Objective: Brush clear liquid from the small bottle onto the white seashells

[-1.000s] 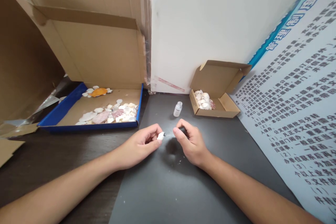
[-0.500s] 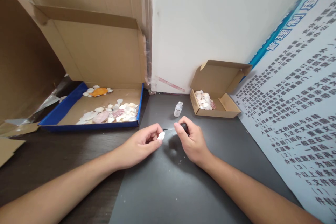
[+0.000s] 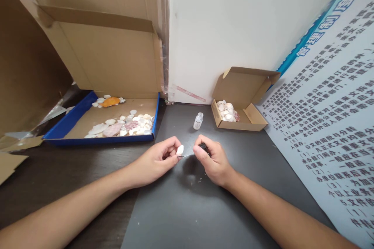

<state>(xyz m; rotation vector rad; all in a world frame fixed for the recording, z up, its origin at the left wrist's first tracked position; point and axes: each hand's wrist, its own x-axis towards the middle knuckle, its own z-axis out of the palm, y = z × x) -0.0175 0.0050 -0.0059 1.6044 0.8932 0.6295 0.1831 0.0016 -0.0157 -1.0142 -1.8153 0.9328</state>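
Observation:
A small white seashell (image 3: 180, 149) is pinched between the thumb and fingers of my left hand (image 3: 159, 159). My right hand (image 3: 212, 158) grips the black cap of a brush applicator (image 3: 203, 148). From that cap a thin clear stem runs left, and its dark tip is at the lower edge of the shell, by my left thumb. Whether the tip touches the shell or only lies beside it, I cannot tell. Just beyond my hands a small clear glass bottle (image 3: 198, 121) stands upright and uncapped, with small print on its side.
On the left, an open blue-edged cardboard box (image 3: 99, 141) holds many shells and an orange shell (image 3: 110, 102) ringed by white ones. A smaller open cardboard box (image 3: 244, 125) with shells stands at the back right. Small white crumbs dot the grey mat (image 3: 175, 214). A printed board (image 3: 330, 97) leans at right.
The applicator's tip has moved down from behind the shell to its lower edge, as my right hand tilted and lowered slightly. My left hand still holds the shell, turned a little more upright.

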